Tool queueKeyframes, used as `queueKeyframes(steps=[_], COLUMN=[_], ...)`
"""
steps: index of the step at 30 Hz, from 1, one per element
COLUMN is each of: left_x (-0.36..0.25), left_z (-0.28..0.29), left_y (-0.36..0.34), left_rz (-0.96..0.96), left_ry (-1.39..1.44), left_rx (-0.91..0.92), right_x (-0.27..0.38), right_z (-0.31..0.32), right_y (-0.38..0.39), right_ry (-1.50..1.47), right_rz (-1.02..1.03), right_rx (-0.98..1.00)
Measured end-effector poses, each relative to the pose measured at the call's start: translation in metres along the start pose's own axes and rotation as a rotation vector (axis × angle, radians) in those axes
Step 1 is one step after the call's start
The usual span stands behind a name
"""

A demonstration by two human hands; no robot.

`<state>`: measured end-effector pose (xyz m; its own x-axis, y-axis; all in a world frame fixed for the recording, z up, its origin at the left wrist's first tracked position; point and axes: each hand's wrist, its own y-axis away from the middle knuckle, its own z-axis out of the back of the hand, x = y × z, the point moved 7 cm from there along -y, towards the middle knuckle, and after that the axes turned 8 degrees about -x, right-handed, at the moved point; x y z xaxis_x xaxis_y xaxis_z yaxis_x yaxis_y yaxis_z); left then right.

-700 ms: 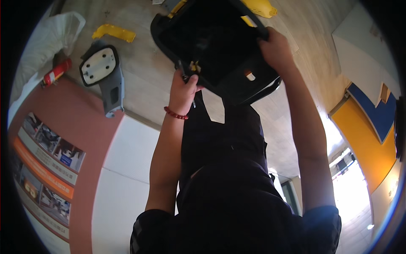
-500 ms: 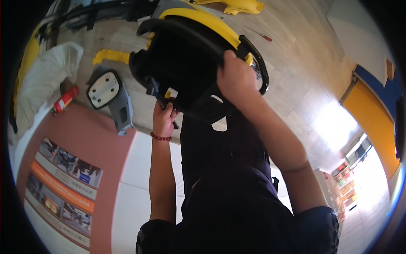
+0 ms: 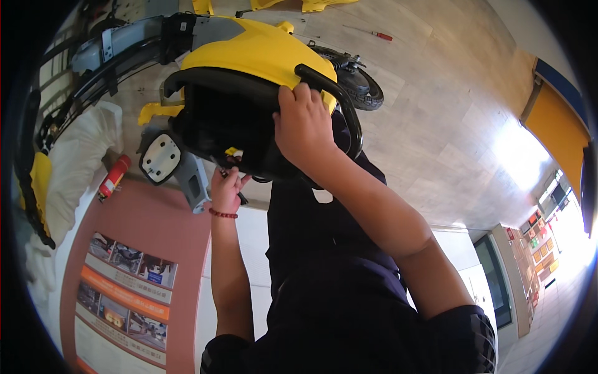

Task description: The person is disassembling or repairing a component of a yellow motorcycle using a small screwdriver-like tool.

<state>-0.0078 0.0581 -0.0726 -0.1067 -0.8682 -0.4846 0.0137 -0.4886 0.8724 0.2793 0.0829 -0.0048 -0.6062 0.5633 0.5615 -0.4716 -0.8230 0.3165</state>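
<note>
Left hand (image 3: 227, 187) closed around a small dark tool (image 3: 232, 186), held against the underside of a black scooter seat (image 3: 230, 131). Right hand (image 3: 305, 128) gripping the seat's rear edge, just beside the black grab rail (image 3: 339, 100). Seat sits against the yellow rear body panel (image 3: 255, 53). Beyond: rear tyre (image 3: 361, 87), grey mirror housing (image 3: 165, 159) and red fire extinguisher (image 3: 113, 177) on the floor (image 3: 436, 124).

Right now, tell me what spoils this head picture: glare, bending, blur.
Head view: strong glare blows out the floor and doorway at right; fisheye bends the floor lines and blackens the corners; the right hand on the black seat part is sharp, while the left hand sits in shadow.
</note>
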Motion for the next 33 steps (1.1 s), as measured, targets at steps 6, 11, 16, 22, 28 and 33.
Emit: queueKeyframes(steps=[6,11,16,22,28,33], left_x=[0.010,0.007,0.001,-0.003,0.024,0.036], left_z=[-0.010,-0.005,-0.008,-0.011,-0.002,-0.006], left_y=[-0.017,-0.012,-0.025,-0.032,-0.030,-0.028], left_rz=[0.076,-0.127,-0.169,-0.211,-0.197,-0.289], left_ry=[-0.059,-0.185,-0.305,-0.417,-0.594,-0.302], left_rx=[-0.173,-0.373,-0.417,-0.359,-0.230,-0.325], right_x=[-0.017,-0.017,-0.015,-0.019,-0.025,-0.027], right_z=[0.005,-0.004,-0.004,-0.006,-0.013,-0.025], right_y=[-0.010,-0.013,-0.017,-0.017,-0.020,-0.030], right_ry=[0.159,0.208,0.262,0.296,0.160,0.350], right_rz=[0.191,0.236,0.307,0.363,0.360,0.335], right_rx=[-0.253,-0.206,-0.272,-0.211,-0.221,-0.235])
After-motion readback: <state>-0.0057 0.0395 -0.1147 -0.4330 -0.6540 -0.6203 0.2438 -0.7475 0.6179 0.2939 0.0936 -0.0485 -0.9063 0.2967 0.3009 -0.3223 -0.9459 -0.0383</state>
